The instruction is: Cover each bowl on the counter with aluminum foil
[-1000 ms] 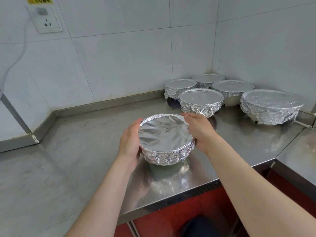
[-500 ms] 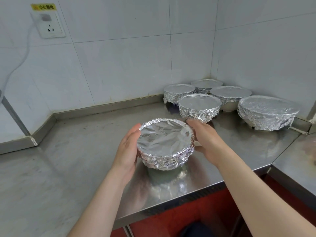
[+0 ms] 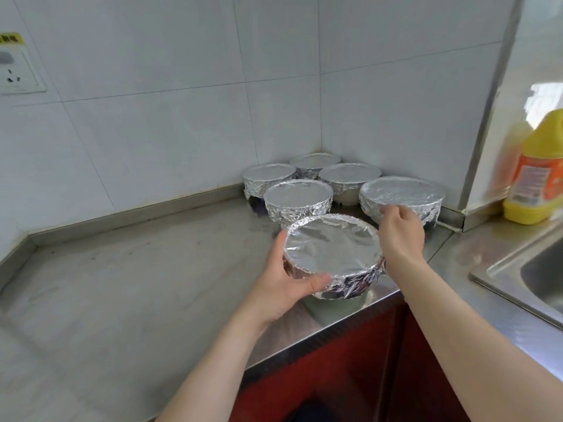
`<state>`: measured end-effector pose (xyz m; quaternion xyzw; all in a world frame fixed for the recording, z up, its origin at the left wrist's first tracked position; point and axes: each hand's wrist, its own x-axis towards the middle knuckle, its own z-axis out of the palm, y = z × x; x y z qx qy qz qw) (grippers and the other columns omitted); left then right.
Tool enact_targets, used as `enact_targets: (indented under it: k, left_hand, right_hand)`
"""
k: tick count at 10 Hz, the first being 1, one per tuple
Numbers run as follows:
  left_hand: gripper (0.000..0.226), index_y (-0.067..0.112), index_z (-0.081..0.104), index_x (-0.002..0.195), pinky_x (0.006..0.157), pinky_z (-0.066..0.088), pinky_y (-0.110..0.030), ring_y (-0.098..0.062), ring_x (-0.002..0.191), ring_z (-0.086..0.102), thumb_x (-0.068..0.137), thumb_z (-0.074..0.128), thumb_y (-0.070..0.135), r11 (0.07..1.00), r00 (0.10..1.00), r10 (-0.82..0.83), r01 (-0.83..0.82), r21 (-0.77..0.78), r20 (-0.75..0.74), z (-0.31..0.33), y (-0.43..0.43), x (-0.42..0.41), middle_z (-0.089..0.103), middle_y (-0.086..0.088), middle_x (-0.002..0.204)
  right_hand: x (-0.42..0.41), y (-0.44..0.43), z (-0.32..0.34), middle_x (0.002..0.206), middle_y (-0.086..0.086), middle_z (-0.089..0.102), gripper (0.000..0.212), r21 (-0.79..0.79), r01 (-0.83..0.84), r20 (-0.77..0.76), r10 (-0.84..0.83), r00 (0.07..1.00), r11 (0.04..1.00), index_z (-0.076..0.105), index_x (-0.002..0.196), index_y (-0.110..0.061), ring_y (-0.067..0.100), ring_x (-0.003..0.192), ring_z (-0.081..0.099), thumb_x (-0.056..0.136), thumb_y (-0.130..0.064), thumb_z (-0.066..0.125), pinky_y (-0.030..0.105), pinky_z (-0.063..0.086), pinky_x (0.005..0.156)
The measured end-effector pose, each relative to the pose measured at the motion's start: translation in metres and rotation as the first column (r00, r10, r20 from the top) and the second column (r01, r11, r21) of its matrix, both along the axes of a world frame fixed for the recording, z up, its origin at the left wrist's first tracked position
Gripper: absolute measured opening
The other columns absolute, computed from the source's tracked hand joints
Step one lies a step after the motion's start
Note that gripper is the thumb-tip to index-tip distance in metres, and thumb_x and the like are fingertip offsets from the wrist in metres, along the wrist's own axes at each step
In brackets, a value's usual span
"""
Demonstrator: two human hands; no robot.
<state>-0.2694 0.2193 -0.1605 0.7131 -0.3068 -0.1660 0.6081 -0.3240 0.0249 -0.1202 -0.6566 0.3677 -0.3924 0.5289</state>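
A foil-covered bowl is held between both hands near the front edge of the steel counter. My left hand grips its left side, with the thumb lying along the near rim. My right hand holds the right side, fingers curled at the far rim. Whether the bowl touches the counter I cannot tell; a pale reflection shows beneath it. Several other foil-covered bowls stand in the back corner, the nearest just behind the held one and a larger one behind my right hand.
A steel sink lies to the right, with a yellow detergent bottle on the ledge behind it. A wall socket is at the upper left. Tiled walls close off the corner. Red cabinet fronts show below the counter edge.
Both hands have carried the covered bowl back and to the right, close to the group in the corner. The view has swung right, bringing the sink and bottle in.
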Motion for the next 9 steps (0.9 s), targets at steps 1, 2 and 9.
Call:
enact_targets:
  k: [1,2,9]
  left_hand:
    - [0.118,0.034,0.021,0.149,0.113,0.029,-0.026,-0.003,0.135,0.034,0.055,0.088,0.054,0.998,0.996,0.047,-0.050,0.034,0.082,0.001,-0.025,-0.002,0.031,0.010,0.151]
    - [0.126,0.031,0.020,0.149,0.117,0.026,-0.036,-0.005,0.140,0.026,0.045,0.077,0.074,0.991,0.980,0.100,-0.113,0.070,0.171,0.002,-0.050,-0.001,0.023,0.011,0.154]
    - [0.117,0.034,0.023,0.148,0.116,0.030,-0.038,-0.006,0.138,0.031,0.052,0.075,0.075,0.972,0.957,0.235,-0.232,-0.039,0.171,-0.007,-0.080,0.021,0.030,0.011,0.152]
  right_hand:
    - [-0.011,-0.022,0.005,0.087,0.017,0.065,0.034,-0.067,0.035,-0.057,-0.038,0.998,0.997,0.063,0.098,0.002,0.031,0.078,0.056,0.091,-0.019,0.038,0.040,0.044,0.073]
    - [-0.022,-0.036,0.008,0.080,0.013,0.064,0.031,-0.153,-0.096,-0.170,0.070,0.983,0.984,0.064,0.102,0.002,0.031,0.071,0.055,0.090,-0.019,0.043,0.038,0.044,0.066]
    - [-0.029,-0.053,-0.004,0.131,-0.001,0.059,0.038,-0.166,-0.213,-0.094,0.200,0.975,0.963,0.056,0.133,-0.014,0.015,0.121,0.052,0.098,-0.021,0.045,0.035,0.039,0.105]
